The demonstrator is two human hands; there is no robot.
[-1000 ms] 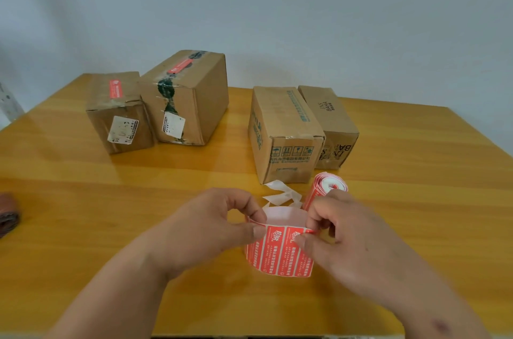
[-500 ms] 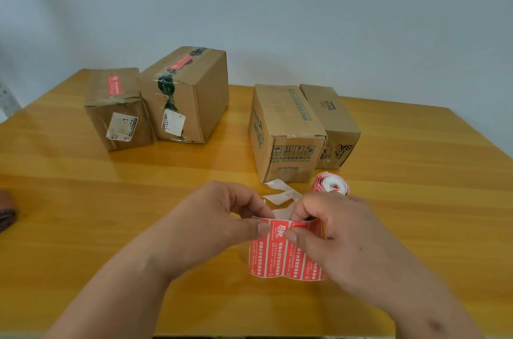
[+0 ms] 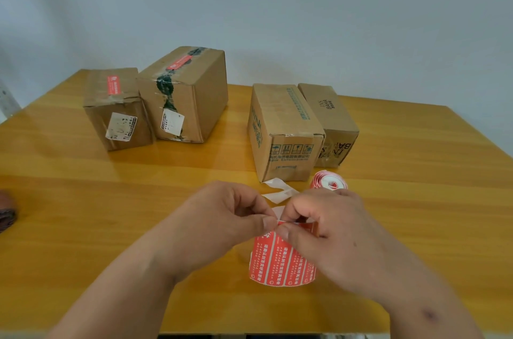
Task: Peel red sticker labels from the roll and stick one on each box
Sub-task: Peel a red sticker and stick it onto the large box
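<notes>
At the far left edge of the frame a dark reddish object [image 3: 6, 211] lies partly cut off on the yellow wooden desk [image 3: 83, 214]. In the upper left stand two cardboard boxes touching side by side: a small box [image 3: 118, 108] with a red sticker [image 3: 113, 84] on its top, and a taller taped box [image 3: 186, 94] with a red sticker [image 3: 179, 62] on top too. Below centre, the left hand [image 3: 219, 225] has its grip closed, thumb and forefinger pinched on the top edge of the label strip [image 3: 280, 261], a curled red sheet of stickers standing on the desk. The right hand [image 3: 333, 236] meets it there, its fingers also pinched on that same edge. Just behind the hands lie white backing scraps [image 3: 279, 190]. Right of centre, a long box with green print [image 3: 283, 130] and a smaller brown box [image 3: 331, 122] touch each other, with no red sticker showing on either. The sticker roll [image 3: 329, 180] sits in front of them, just beyond the right hand.
</notes>
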